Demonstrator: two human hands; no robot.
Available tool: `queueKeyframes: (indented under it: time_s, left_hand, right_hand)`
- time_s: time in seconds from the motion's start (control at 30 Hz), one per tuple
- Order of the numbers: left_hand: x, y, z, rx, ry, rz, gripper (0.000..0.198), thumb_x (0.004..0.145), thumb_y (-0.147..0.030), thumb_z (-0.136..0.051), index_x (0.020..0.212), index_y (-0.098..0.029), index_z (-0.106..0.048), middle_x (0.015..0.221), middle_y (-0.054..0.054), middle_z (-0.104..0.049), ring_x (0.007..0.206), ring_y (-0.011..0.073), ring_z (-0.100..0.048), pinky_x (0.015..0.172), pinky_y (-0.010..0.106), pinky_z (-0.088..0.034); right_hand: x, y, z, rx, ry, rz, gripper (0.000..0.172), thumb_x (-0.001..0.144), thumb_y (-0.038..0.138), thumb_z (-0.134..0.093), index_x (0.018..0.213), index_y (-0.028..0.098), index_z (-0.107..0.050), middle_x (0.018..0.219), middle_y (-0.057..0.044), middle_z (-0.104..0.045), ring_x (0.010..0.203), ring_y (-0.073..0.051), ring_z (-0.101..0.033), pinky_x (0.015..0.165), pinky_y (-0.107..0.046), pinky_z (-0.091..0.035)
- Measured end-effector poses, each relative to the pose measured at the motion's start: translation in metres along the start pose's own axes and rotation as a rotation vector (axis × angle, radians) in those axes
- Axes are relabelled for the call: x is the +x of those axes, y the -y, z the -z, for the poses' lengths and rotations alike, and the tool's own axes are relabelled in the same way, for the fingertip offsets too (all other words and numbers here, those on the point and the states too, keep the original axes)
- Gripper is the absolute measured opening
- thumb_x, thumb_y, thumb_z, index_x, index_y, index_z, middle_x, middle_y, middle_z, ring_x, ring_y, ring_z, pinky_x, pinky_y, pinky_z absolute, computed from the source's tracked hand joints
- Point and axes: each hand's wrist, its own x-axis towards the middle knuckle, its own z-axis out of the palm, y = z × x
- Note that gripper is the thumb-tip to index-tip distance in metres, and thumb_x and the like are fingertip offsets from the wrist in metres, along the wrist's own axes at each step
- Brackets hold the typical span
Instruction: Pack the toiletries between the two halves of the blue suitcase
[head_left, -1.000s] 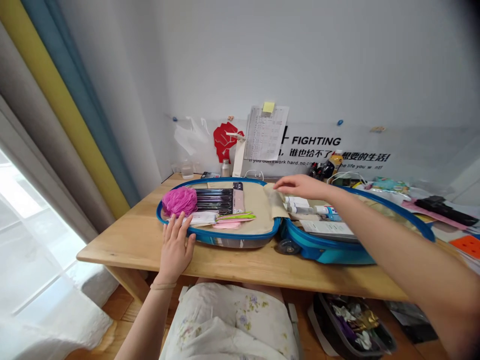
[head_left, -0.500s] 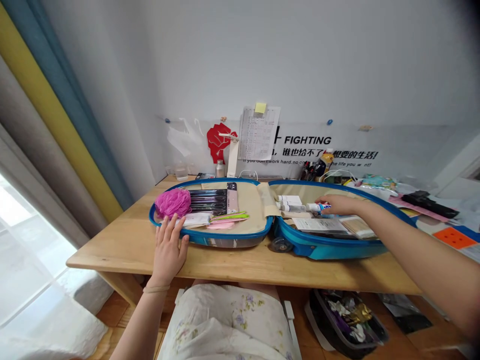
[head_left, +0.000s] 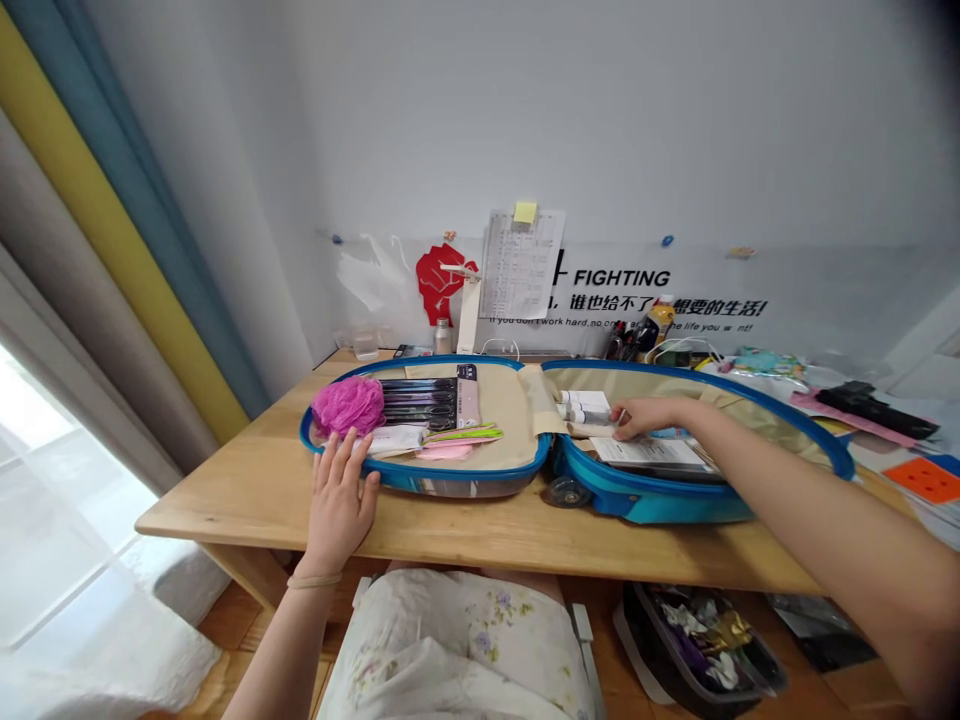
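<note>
An open blue hard-shell suitcase [head_left: 450, 478] lies across the desk. My left hand [head_left: 341, 490] rests with spread fingers on its left front rim, touching a white packet [head_left: 396, 439] beside a purple bath puff [head_left: 348, 405]. Dark slim items in a pack [head_left: 420, 402] and green and pink strips [head_left: 459, 437] lie in the same half. In the right half, my right hand [head_left: 651, 416] pinches the right end of a small white tube [head_left: 591, 413], partly hidden by the fingers. A small white box [head_left: 585, 398] lies behind it, and a printed white packet [head_left: 645, 452] lies in front.
The wooden desk [head_left: 225, 480] carries a drink bottle [head_left: 660, 322], a silver bottle [head_left: 442, 337] and a white lamp [head_left: 468, 315] behind the suitcase. Papers and an orange card [head_left: 926, 482] lie at right. A filled waste bin [head_left: 697, 640] stands below.
My right hand has moved left and slightly down with the tube, bringing it to the other small tubes. The left hand stays on the rim.
</note>
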Motion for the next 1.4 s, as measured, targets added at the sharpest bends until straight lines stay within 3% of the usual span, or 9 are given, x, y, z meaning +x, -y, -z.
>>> queueKeyframes:
  time_s: [0.23, 0.43, 0.6, 0.77, 0.87, 1.0, 1.1, 1.23, 1.4]
  left_hand:
    - [0.001, -0.001, 0.001, -0.008, -0.014, -0.013, 0.047, 0.101, -0.033, -0.039, 0.145, -0.019, -0.045, 0.152, 0.015, -0.046, 0.149, 0.0305, -0.027, 0.121, 0.055, -0.020]
    - [0.000, 0.000, -0.001, -0.005, -0.019, -0.012, 0.046, 0.101, -0.033, -0.039, 0.145, -0.020, -0.046, 0.151, 0.015, -0.047, 0.149, 0.0306, -0.027, 0.121, 0.055, -0.020]
    - [0.000, 0.000, -0.001, -0.010, -0.013, -0.011, 0.047, 0.101, -0.034, -0.039, 0.146, -0.020, -0.045, 0.152, 0.014, -0.045, 0.150, 0.0308, -0.026, 0.121, 0.056, -0.020]
    - [0.000, 0.001, -0.001, -0.012, -0.021, -0.009, 0.047, 0.101, -0.033, -0.040, 0.145, -0.021, -0.046, 0.152, 0.014, -0.045, 0.149, 0.0308, -0.027, 0.121, 0.055, -0.020]
    - [-0.001, 0.001, -0.001, -0.013, -0.015, -0.001, 0.047, 0.101, -0.033, -0.039, 0.146, -0.021, -0.046, 0.153, 0.013, -0.045, 0.149, 0.0306, -0.027, 0.121, 0.056, -0.019]
    - [0.000, 0.000, -0.001, -0.011, -0.015, -0.006, 0.046, 0.101, -0.033, -0.039, 0.145, -0.020, -0.047, 0.153, 0.014, -0.045, 0.150, 0.0302, -0.026, 0.121, 0.055, -0.019]
    - [0.000, 0.000, -0.001, -0.007, -0.018, -0.010, 0.045, 0.102, -0.033, -0.038, 0.144, -0.020, -0.047, 0.153, 0.014, -0.045, 0.150, 0.0298, -0.026, 0.121, 0.055, -0.019]
    - [0.001, 0.000, 0.000, 0.000, -0.011, -0.011, 0.046, 0.102, -0.033, -0.038, 0.144, -0.019, -0.047, 0.153, 0.014, -0.045, 0.150, 0.0300, -0.026, 0.121, 0.055, -0.020]
    - [0.001, 0.000, 0.000, 0.005, -0.007, -0.013, 0.045, 0.102, -0.033, -0.038, 0.144, -0.020, -0.047, 0.152, 0.014, -0.045, 0.149, 0.0305, -0.028, 0.120, 0.056, -0.022]
  right_hand:
    - [-0.010, 0.001, 0.001, 0.060, 0.002, 0.040, 0.050, 0.056, 0.041, -0.069, 0.098, 0.017, -0.055, 0.099, -0.011, -0.065, 0.093, -0.025, -0.061, 0.079, -0.030, -0.045]
    - [-0.020, 0.004, 0.006, 0.150, -0.027, 0.064, 0.052, 0.058, 0.040, -0.069, 0.105, 0.020, -0.062, 0.093, -0.008, -0.067, 0.091, -0.025, -0.062, 0.082, -0.032, -0.046]
    - [-0.031, 0.006, 0.011, 0.288, -0.070, 0.058, 0.043, 0.060, 0.042, -0.071, 0.097, 0.020, -0.068, 0.088, -0.008, -0.069, 0.084, -0.024, -0.063, 0.078, -0.033, -0.049]
    - [-0.045, -0.002, 0.023, 0.464, -0.187, 0.038, 0.041, 0.065, 0.051, -0.069, 0.091, 0.021, -0.068, 0.081, -0.009, -0.066, 0.075, -0.020, -0.061, 0.076, -0.034, -0.052]
    - [-0.053, 0.005, 0.035, 0.560, -0.316, 0.095, 0.048, 0.069, 0.059, -0.064, 0.100, 0.021, -0.066, 0.074, -0.006, -0.060, 0.069, -0.018, -0.057, 0.077, -0.036, -0.053]
    - [-0.057, 0.051, 0.040, 0.610, -0.466, 0.291, 0.056, 0.077, 0.056, -0.061, 0.122, 0.024, -0.064, 0.077, -0.005, -0.062, 0.072, -0.018, -0.058, 0.081, -0.039, -0.054]
    - [-0.051, 0.103, 0.030, 0.463, -0.410, 0.435, 0.049, 0.079, 0.047, -0.064, 0.123, 0.026, -0.068, 0.088, -0.005, -0.069, 0.079, -0.019, -0.062, 0.087, -0.040, -0.053]
    - [-0.030, 0.164, 0.005, 0.155, -0.334, 0.774, 0.039, 0.085, 0.037, -0.057, 0.120, 0.028, -0.072, 0.116, -0.006, -0.070, 0.098, -0.021, -0.063, 0.093, -0.038, -0.051]
    - [0.011, 0.198, -0.023, 0.162, -0.380, 0.925, 0.036, 0.087, 0.029, -0.056, 0.118, 0.032, -0.074, 0.126, -0.003, -0.068, 0.118, -0.022, -0.060, 0.107, -0.040, -0.045]
